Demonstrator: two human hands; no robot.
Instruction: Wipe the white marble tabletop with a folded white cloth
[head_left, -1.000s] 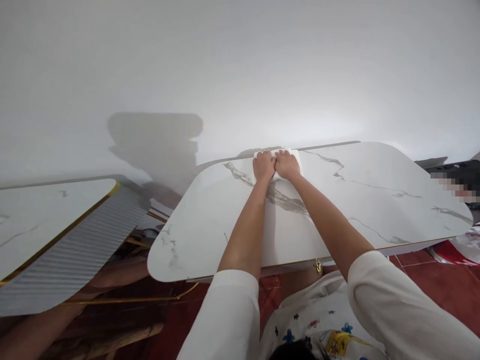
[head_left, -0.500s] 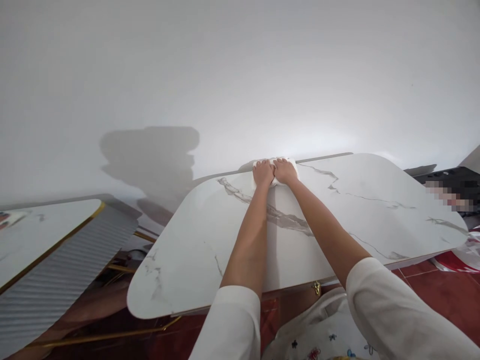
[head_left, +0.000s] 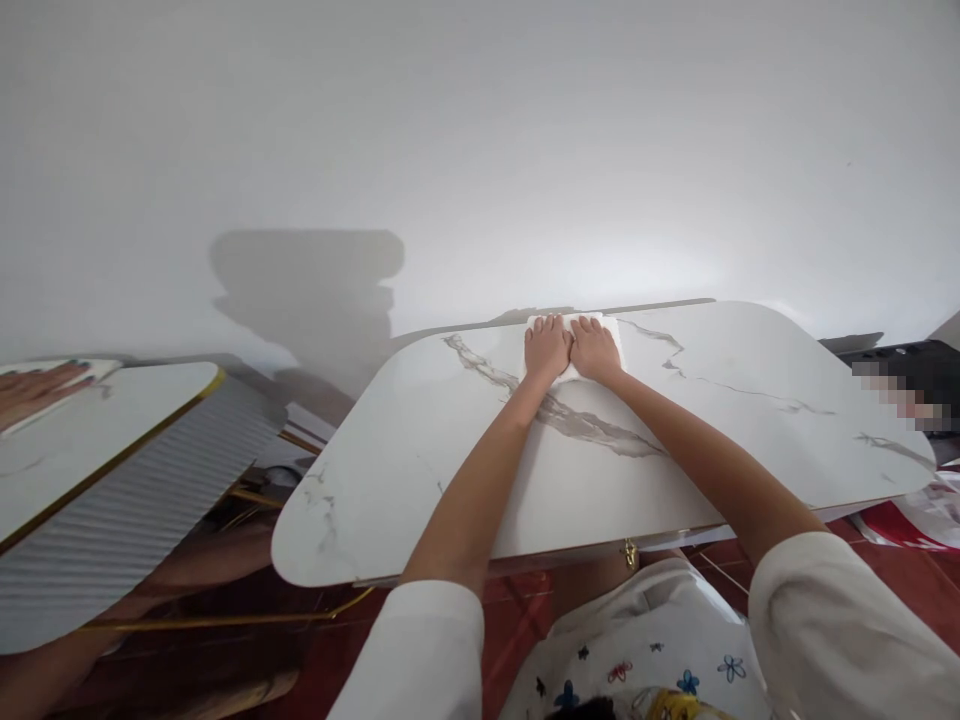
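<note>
A folded white cloth [head_left: 571,372] lies near the far edge of a white marble-patterned table [head_left: 390,480] with rounded corners. My left hand [head_left: 548,347] presses flat on the cloth's left half, fingers stretched toward the wall. Beside it, my right hand [head_left: 595,347] rests flat on the right half, its thumb side close to the left hand's. Both arms reach straight out across the tabletop. The part of the cloth under my palms is hidden.
At the left, another person's hand [head_left: 37,395] lies on a white cloth on a second marble-patterned table [head_left: 142,400] with gold trim. A white wall [head_left: 480,150] rises behind both tables. A dark object [head_left: 930,365], partly pixelated, stands at the right. Red flooring [head_left: 517,630] shows below.
My view has shifted a little, and both hands with the cloth appear slightly farther right in it. The other person's hand and cloth on the left table now show more fully.
</note>
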